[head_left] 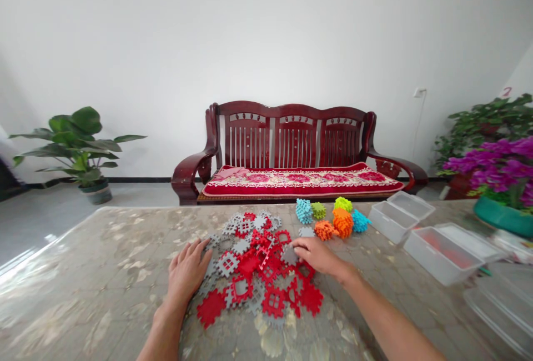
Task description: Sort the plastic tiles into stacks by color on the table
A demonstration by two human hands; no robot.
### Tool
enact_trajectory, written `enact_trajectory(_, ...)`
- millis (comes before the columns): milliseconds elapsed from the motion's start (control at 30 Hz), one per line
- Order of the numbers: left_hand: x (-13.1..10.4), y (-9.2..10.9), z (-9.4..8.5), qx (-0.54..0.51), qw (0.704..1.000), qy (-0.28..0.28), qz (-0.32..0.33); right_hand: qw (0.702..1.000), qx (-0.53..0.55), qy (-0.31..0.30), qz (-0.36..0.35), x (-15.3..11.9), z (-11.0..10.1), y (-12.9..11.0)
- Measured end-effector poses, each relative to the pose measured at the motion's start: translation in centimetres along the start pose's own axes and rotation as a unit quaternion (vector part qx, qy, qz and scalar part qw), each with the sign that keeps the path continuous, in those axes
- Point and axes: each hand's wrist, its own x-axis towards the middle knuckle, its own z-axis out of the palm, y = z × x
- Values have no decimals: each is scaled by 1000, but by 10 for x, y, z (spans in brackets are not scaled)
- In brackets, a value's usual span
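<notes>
Left hand (187, 272): palm down, released, fingers relaxed at the left side of the heap.
Right hand (314, 252): I see it pinching a solid gray tile (290, 255) with toothed rim, at the heap's right side.
Heap (249, 265): flat red and gray tiles, some window-shaped, on the flower-patterned table (104, 283).
Knobbly clusters (342, 222): blue, green, orange, near the table's far edge.
Boxes (443, 255): translucent, rectangular, rightward.
</notes>
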Motion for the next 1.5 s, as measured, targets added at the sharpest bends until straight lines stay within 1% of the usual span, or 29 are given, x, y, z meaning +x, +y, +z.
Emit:
enact_trajectory(67,0,0,0,-1,1000,-1,0,1000,3,3,15,9,1,7)
enact_trajectory(200,0,-1,1,2,1000,2,2,998,-30,56,1,17,7,13)
enact_trajectory(233,0,-1,1,2,1000,3,3,997,-38,62,7,17,8,13)
enact_trajectory(333,0,-1,1,5,1000,2,4,996,-71,48,33,11,10,5)
enact_trajectory(500,0,0,0,11,1000,-4,0,981,-185,56,16,3,14,-11)
enact_trajectory(600,0,1,-1,15,1000,-11,-2,976,-210,53,34,3,19,-14)
enact_trajectory(733,0,1,-2,18,1000,-14,0,981,-182,66,19,1,21,-13)
enact_trajectory(833,0,1,-3,22,1000,-17,0,983,-140,114,15,-8,15,-6)
enact_trajectory(933,0,2,-4,22,1000,-18,4,979,-100,172,44,-19,6,8)
enact_trajectory(1033,0,2,-4,16,1000,-7,4,974,-73,202,66,-27,6,20)
enact_trajectory(1100,0,1,-2,9,1000,1,7,973,-59,210,71,-29,12,22)
enact_trajectory(1167,0,0,-1,3,1000,5,8,973,-46,212,74,-27,24,20)
enact_trajectory(1300,2,-2,3,-1,1000,15,5,976,-16,208,57,-20,53,7)
enact_trajectory(1367,3,-3,5,0,1000,19,5,977,6,209,46,-16,64,1)
enact_trajectory(1433,3,-4,7,2,1000,17,4,975,32,215,43,-13,68,-2)
enact_trajectory(1500,3,-5,7,3,1000,12,4,973,47,223,45,-12,63,-3)
